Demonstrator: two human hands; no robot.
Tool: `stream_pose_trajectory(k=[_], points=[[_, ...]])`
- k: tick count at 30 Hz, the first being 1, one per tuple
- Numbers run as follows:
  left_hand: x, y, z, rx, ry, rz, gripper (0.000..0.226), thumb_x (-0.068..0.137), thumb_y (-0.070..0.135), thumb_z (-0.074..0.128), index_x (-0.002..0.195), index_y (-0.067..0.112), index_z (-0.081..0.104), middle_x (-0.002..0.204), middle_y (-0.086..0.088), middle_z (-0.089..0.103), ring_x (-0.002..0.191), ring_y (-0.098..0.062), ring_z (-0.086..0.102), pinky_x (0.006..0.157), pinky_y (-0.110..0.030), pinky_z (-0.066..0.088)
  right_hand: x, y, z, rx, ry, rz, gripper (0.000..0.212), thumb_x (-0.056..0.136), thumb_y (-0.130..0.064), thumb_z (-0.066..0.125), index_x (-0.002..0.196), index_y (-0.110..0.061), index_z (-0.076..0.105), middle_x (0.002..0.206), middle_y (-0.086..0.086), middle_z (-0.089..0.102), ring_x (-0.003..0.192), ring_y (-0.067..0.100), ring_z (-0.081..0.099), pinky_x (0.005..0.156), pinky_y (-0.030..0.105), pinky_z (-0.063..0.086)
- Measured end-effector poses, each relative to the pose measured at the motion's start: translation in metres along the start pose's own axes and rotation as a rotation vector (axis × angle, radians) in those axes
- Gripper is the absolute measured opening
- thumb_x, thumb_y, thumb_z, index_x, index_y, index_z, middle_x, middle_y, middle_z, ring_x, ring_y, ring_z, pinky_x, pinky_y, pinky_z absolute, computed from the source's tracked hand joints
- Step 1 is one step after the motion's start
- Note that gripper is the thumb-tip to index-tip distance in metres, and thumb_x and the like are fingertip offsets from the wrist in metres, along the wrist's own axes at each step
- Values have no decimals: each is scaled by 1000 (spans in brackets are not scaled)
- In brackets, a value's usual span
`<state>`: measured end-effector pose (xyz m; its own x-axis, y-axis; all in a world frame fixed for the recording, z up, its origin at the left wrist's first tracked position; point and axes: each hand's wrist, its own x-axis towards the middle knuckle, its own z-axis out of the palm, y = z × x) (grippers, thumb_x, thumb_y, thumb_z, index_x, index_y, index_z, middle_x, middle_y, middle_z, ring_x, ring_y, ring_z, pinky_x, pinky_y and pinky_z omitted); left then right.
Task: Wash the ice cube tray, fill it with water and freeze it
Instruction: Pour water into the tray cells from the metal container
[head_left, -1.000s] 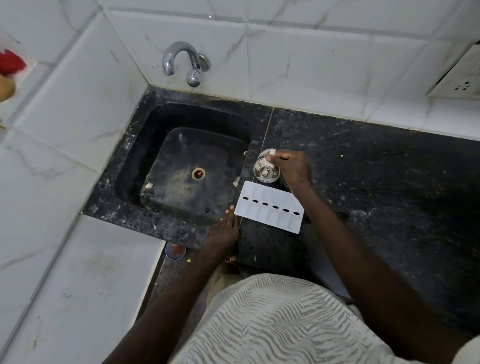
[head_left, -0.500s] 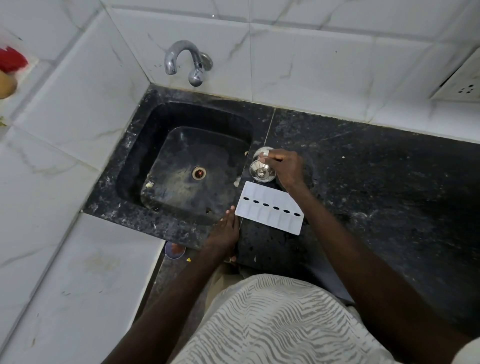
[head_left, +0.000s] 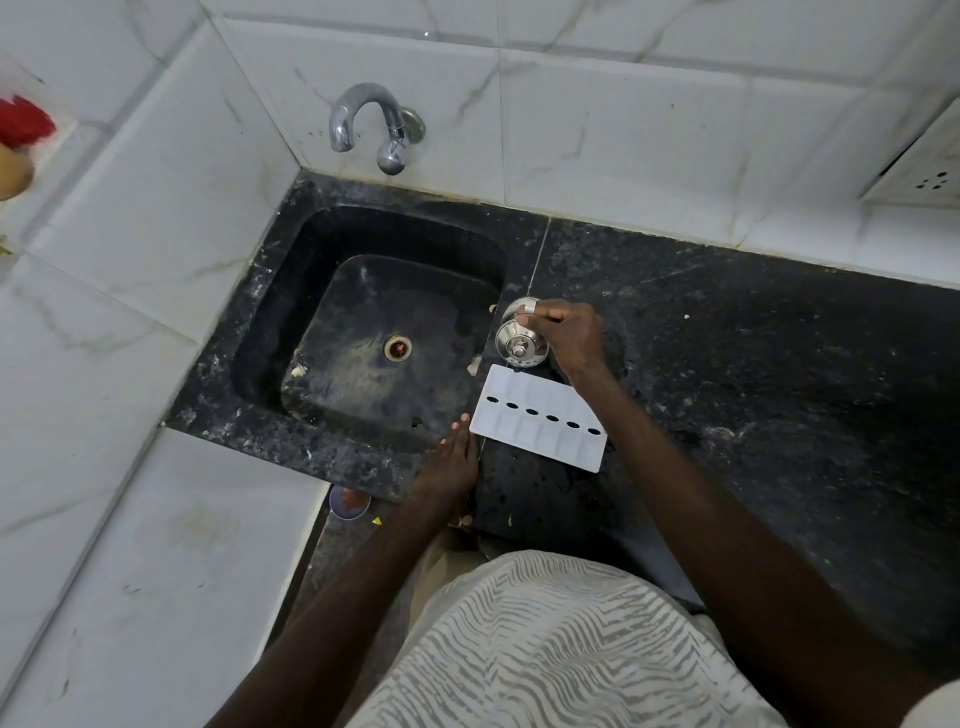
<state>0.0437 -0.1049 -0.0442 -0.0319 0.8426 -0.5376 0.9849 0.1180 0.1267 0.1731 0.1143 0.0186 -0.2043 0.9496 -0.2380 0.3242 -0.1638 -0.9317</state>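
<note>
Walls: glossy white grey-veined tiles (head_left: 623, 130)
Counter: black speckled stone countertop (head_left: 753, 364)
Far right: white wall socket plate (head_left: 930, 171)

Sink basin (head_left: 291, 291): open from above; tap (head_left: 371, 124) overhangs far rim. Counter (head_left: 753, 364): open at right and far; ice cube tray (head_left: 540, 418), metal strainer (head_left: 519, 343), right hand (head_left: 571, 332), left hand (head_left: 452, 462) crowd its left edge.

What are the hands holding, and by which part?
The right hand pinches a small round steel piece by its rim. The left hand holds nothing, lying flat beside the ice cube tray.
</note>
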Motion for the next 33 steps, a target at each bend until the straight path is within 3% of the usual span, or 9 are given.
stream_pose_trajectory(k=[9,14,20,33], points=[[1,0,-1,19,16,6,83,106,9,49,160,-7,-12,169,-29,-12,160,-40,0,130,-46,16,3,-16,13,43,35,44,25,81,-9,87,103,1,81,102,15,79,94,30,76,89,47,62],[1,0,-2,11,25,-1,67,111,10,31,160,-6,-11,169,-30,-11,160,-41,2,130,-46,16,1,-20,19,-33,-18,-31,25,83,-13,86,104,0,81,106,13,79,94,25,76,90,46,61],[1,0,-2,33,7,-2,74,109,10,40,160,-6,-12,168,-30,-12,160,-41,2,129,-48,18,-2,-21,24,-89,-46,-105,24,84,-10,85,105,-1,81,108,13,79,98,25,76,93,45,60],[1,0,0,23,10,-12,74,109,10,39,160,-6,-12,169,-29,-12,160,-40,0,131,-45,15,0,-25,23,-80,-36,-151,20,83,-3,84,102,1,81,104,17,79,97,29,76,93,47,59]])
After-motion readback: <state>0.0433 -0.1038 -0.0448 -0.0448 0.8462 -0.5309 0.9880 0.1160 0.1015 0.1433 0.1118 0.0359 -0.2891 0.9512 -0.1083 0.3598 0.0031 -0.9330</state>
